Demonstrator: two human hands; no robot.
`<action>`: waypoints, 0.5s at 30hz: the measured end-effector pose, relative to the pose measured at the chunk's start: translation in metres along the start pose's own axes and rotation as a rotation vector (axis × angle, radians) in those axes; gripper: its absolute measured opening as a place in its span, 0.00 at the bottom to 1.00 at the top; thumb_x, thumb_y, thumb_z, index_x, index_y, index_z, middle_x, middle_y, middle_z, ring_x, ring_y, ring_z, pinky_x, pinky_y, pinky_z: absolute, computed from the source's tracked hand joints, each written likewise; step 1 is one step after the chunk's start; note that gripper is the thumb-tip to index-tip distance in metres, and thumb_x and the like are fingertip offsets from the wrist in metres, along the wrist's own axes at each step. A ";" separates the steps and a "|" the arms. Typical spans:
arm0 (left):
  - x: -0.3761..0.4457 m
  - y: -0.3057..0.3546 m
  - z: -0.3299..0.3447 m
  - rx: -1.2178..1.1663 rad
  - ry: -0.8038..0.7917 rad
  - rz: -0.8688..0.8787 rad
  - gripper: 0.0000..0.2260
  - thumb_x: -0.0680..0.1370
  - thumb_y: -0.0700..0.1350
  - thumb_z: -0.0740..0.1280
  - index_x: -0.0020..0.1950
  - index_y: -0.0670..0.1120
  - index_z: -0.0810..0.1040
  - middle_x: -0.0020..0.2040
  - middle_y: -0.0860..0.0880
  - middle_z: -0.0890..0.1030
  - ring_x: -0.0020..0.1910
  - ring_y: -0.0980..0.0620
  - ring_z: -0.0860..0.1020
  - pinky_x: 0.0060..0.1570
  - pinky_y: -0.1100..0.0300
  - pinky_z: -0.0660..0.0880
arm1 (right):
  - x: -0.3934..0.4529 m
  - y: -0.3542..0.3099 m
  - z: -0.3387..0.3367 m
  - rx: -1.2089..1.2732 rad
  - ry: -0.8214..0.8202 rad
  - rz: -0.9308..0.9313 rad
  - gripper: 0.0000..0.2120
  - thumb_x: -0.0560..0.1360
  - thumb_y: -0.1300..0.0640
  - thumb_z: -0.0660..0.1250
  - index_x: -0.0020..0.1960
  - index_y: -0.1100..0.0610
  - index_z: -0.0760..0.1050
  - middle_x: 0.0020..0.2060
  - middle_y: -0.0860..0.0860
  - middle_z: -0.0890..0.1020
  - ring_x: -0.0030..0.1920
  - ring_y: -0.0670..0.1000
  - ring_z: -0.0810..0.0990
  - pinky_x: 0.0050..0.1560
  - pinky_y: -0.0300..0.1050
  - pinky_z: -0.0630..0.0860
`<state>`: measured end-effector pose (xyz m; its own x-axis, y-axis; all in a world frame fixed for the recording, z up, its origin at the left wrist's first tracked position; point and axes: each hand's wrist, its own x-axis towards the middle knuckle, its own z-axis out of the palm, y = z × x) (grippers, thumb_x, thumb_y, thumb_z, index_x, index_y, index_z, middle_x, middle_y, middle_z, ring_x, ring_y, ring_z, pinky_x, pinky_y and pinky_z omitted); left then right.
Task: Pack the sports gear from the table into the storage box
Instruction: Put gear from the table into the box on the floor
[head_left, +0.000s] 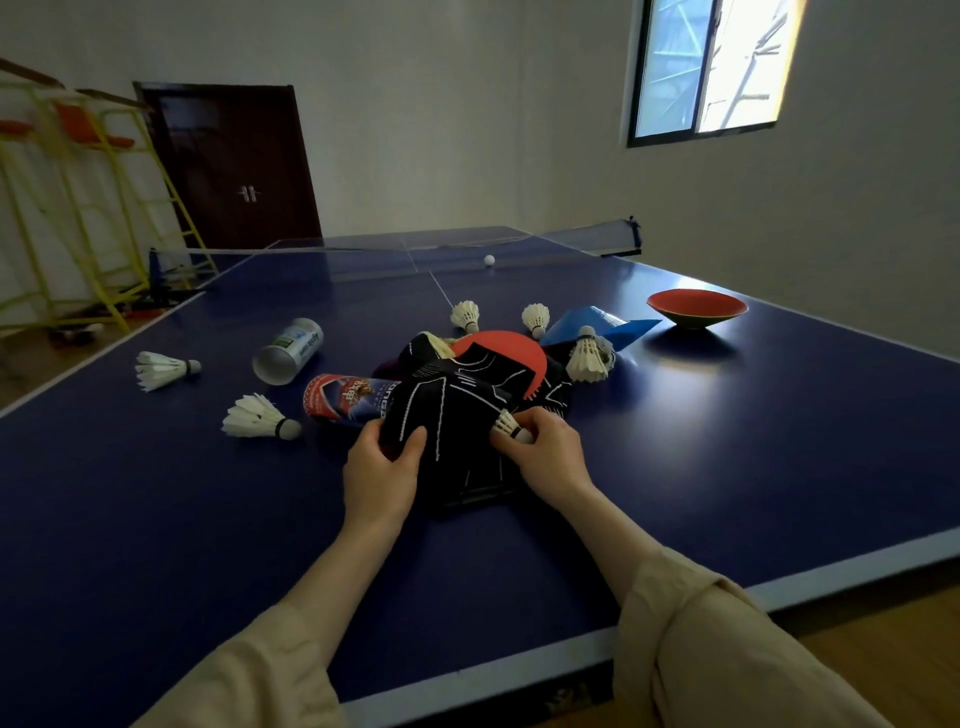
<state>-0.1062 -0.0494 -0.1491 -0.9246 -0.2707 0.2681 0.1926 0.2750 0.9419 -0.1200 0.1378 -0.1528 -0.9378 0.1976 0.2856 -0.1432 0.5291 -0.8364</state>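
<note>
A black fabric bag with white lines (457, 405) lies crumpled in the middle of the blue table (156, 493). My left hand (382, 470) grips its near left edge. My right hand (545, 449) pinches a white shuttlecock (509, 427) at the bag's right side. A red table tennis paddle (501, 349) lies partly under the bag. Two shuttlecock tubes, one white (288, 351) and one red and blue (345, 397), lie left of the bag. Several loose shuttlecocks lie around it, such as one at the far left (163, 370) and one nearer the bag (260, 418).
A red bowl-shaped disc (696, 307) sits at the right, with a blue folded piece (597, 327) beside it. A white ball (489, 260) rests near the net (405, 254). Yellow ladder frames (78, 208) stand at the left beside the table.
</note>
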 end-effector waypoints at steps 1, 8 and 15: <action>0.001 -0.001 0.000 0.025 0.001 0.007 0.09 0.77 0.49 0.68 0.56 0.50 0.77 0.51 0.52 0.81 0.52 0.52 0.80 0.53 0.54 0.77 | -0.001 -0.002 -0.005 0.014 -0.046 0.013 0.14 0.72 0.49 0.74 0.52 0.55 0.79 0.45 0.49 0.80 0.46 0.48 0.78 0.44 0.39 0.75; -0.012 0.013 -0.004 0.259 0.020 0.209 0.13 0.80 0.48 0.64 0.63 0.44 0.76 0.55 0.46 0.81 0.55 0.46 0.79 0.50 0.57 0.73 | -0.050 -0.012 -0.061 -0.134 -0.126 0.100 0.15 0.70 0.48 0.75 0.50 0.57 0.78 0.43 0.50 0.80 0.41 0.46 0.77 0.36 0.38 0.73; -0.080 0.101 0.041 -0.042 -0.249 0.393 0.05 0.82 0.45 0.60 0.56 0.51 0.74 0.47 0.56 0.78 0.45 0.66 0.77 0.45 0.74 0.70 | -0.131 0.005 -0.145 -0.274 0.006 0.023 0.11 0.72 0.46 0.73 0.50 0.50 0.77 0.42 0.44 0.79 0.40 0.44 0.76 0.35 0.34 0.70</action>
<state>-0.0260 0.0376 -0.0842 -0.8288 0.0772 0.5542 0.5521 0.2738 0.7875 0.0479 0.2344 -0.1269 -0.9377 0.2170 0.2713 -0.0297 0.7279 -0.6850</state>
